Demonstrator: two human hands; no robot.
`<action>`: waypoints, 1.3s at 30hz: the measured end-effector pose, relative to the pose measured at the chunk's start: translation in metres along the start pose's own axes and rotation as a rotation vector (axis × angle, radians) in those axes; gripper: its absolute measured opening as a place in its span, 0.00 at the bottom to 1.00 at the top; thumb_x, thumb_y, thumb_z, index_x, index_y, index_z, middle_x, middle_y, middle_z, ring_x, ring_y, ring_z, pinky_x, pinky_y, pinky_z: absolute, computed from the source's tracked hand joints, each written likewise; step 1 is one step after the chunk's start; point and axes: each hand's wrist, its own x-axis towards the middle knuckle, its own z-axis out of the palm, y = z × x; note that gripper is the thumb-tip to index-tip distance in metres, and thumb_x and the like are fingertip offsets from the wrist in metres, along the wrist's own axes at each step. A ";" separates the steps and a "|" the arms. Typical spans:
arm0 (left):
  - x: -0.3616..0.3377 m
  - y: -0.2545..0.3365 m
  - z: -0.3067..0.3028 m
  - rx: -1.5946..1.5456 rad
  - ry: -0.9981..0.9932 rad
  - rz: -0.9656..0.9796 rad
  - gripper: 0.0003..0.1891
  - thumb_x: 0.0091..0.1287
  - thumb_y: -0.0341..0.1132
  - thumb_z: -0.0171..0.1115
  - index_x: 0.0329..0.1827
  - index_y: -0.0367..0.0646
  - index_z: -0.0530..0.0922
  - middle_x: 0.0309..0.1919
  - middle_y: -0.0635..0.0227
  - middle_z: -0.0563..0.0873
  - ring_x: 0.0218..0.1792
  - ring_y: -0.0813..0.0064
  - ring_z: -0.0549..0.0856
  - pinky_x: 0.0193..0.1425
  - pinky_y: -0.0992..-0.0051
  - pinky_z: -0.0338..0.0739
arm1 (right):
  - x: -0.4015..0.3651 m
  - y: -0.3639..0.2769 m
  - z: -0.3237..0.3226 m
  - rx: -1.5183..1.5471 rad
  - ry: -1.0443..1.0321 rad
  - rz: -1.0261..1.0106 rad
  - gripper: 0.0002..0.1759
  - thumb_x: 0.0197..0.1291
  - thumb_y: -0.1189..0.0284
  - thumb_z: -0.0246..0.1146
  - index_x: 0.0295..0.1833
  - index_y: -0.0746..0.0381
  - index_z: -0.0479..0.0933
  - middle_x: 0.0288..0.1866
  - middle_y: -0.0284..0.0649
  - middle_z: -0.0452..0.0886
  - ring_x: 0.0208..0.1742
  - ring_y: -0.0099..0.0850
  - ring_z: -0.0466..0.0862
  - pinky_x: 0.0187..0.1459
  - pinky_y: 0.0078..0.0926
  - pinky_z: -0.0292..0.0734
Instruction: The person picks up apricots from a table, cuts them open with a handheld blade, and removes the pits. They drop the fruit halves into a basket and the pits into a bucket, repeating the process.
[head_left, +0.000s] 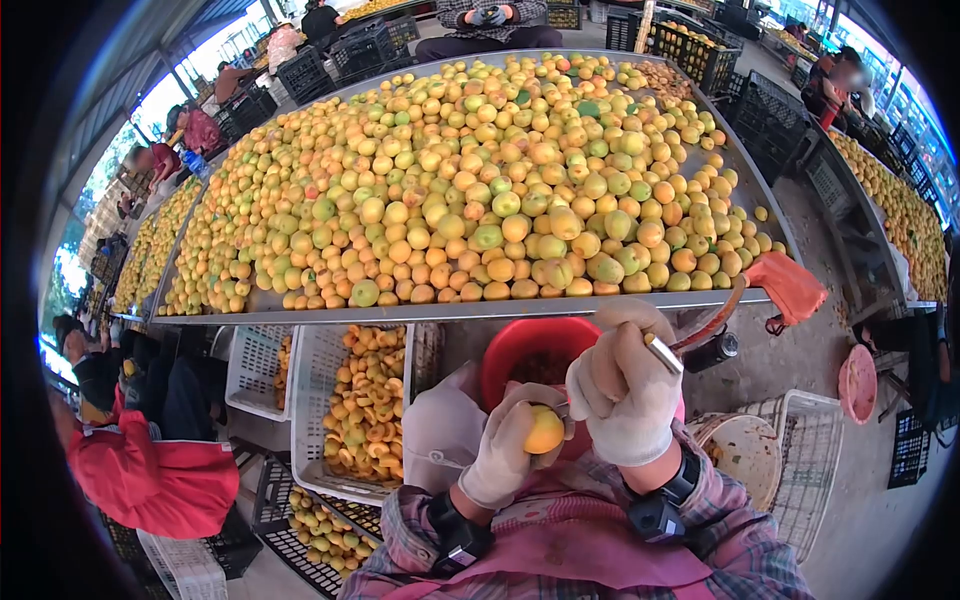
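Note:
My left hand (512, 452), in a pale glove, is closed around a yellow-orange fruit (544, 430) above my lap. Close on its right, my gloved right hand (628, 385) is wrapped round a small tool (664, 354), whose metal-coloured end sticks out past the fingers. The tool's other end is too small to make out. A red bucket (530, 345) stands just beyond both hands. To the left, a white crate (311, 400) holds split fruit pieces (364, 405). Whole fruit (450, 190) is heaped on the metal table (480, 308) in front.
An orange-red object (787, 288) hangs at the table's right corner. A white crate (815, 470) and round tub (742, 455) stand at lower right. A black crate (285, 530) of fruit is at lower left, near a person in a red jacket (160, 475). Other people sit around.

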 end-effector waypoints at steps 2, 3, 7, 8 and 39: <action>0.000 0.003 0.003 0.184 -0.002 0.128 0.24 0.77 0.50 0.41 0.54 0.37 0.74 0.34 0.65 0.82 0.23 0.81 0.74 0.28 0.80 0.68 | 0.000 0.003 -0.004 -0.049 -0.037 -0.005 0.10 0.74 0.74 0.47 0.51 0.63 0.73 0.13 0.26 0.57 0.10 0.18 0.56 0.16 0.20 0.60; -0.001 0.005 0.004 0.367 0.001 0.256 0.24 0.77 0.50 0.42 0.55 0.36 0.74 0.34 0.65 0.83 0.23 0.81 0.74 0.29 0.80 0.69 | 0.000 0.005 -0.004 -0.096 -0.075 -0.004 0.11 0.77 0.70 0.45 0.51 0.60 0.73 0.13 0.26 0.55 0.10 0.18 0.53 0.15 0.21 0.59; 0.001 0.003 0.001 0.064 -0.010 0.018 0.23 0.78 0.49 0.42 0.54 0.37 0.75 0.33 0.66 0.83 0.24 0.81 0.75 0.29 0.79 0.70 | -0.001 0.009 -0.004 -0.119 -0.061 0.043 0.10 0.75 0.73 0.47 0.49 0.62 0.74 0.12 0.27 0.57 0.09 0.18 0.54 0.14 0.21 0.59; 0.001 0.005 0.002 0.105 -0.007 -0.036 0.23 0.78 0.48 0.42 0.53 0.37 0.76 0.33 0.66 0.83 0.24 0.82 0.75 0.29 0.79 0.70 | -0.001 0.013 -0.007 -0.163 -0.090 0.021 0.09 0.74 0.74 0.49 0.48 0.64 0.75 0.12 0.28 0.59 0.09 0.19 0.55 0.14 0.21 0.59; -0.006 -0.060 -0.019 0.117 0.160 -0.034 0.12 0.69 0.39 0.59 0.52 0.48 0.76 0.44 0.72 0.79 0.41 0.81 0.80 0.39 0.82 0.74 | -0.017 0.024 -0.012 -0.692 -0.764 -0.173 0.14 0.51 0.83 0.63 0.44 0.60 0.81 0.36 0.34 0.83 0.34 0.34 0.83 0.38 0.25 0.74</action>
